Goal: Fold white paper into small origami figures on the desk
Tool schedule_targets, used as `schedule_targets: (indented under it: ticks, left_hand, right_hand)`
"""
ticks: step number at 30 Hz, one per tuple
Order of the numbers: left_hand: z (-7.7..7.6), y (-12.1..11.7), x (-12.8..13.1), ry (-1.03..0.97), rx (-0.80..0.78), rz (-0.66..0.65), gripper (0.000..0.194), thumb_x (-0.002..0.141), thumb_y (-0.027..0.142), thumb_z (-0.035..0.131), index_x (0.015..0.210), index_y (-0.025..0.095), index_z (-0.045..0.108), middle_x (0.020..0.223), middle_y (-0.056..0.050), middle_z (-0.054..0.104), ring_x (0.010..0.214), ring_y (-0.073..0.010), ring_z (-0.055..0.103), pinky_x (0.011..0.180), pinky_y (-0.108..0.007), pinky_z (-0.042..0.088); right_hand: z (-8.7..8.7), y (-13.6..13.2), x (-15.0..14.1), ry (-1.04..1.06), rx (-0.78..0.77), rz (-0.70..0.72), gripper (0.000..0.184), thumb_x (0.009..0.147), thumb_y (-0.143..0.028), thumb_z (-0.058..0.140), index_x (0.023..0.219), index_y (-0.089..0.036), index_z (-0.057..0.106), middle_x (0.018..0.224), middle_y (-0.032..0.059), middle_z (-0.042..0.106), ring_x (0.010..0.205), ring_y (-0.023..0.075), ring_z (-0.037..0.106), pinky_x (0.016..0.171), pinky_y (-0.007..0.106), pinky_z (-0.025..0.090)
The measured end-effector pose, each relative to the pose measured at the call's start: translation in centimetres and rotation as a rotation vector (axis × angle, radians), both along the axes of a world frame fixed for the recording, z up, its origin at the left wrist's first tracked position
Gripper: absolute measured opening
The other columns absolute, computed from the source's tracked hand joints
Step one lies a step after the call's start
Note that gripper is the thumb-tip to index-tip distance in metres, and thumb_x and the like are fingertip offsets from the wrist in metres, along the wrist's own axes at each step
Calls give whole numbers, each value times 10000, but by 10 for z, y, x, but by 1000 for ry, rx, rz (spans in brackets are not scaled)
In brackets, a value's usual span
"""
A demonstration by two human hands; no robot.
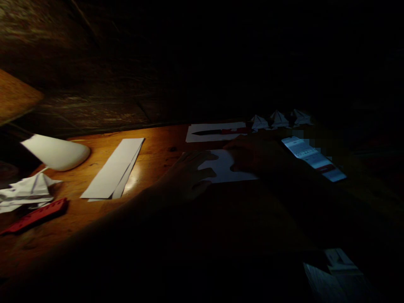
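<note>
A white sheet of paper [224,166] lies on the wooden table in dim light, between my two hands. My left hand [195,168] rests over its left part, fingers stretched toward the right and the thumb apart from them. From the other side, my right hand [252,153] reaches over the right edge of the sheet, its forefinger and thumb spread; the rest of it is lost in shadow. Just beyond the hands, a knife [208,132] with a dark blade and red handle lies on a small stack of white paper [192,136].
Folded paper pieces [279,120] stand in a row at the back right, near a lit phone [312,158]. Left of my hands lie long paper strips [110,172], a white lamp [59,153], more folded paper [28,191] and a red toothed object [38,216]. A wall borders the table's back.
</note>
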State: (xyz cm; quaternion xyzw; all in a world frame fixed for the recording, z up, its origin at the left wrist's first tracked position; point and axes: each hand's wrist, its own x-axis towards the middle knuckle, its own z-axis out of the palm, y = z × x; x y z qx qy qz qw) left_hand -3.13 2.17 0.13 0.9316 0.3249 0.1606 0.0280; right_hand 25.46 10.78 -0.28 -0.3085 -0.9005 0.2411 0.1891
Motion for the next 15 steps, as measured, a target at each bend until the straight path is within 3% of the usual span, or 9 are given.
schedule_targets:
  ticks: [15]
  left_hand:
    - [-2,-1,-1,11,-19,25,220,972,210,612,1178,227,688,1570,-123,455,1425,-370,470,1100,-616,472]
  right_hand:
    - [-5,2,1,25,-5,20,627,803,-473,814,1355,-233,639,1380,124,658,1255,332,623,1068,505,492]
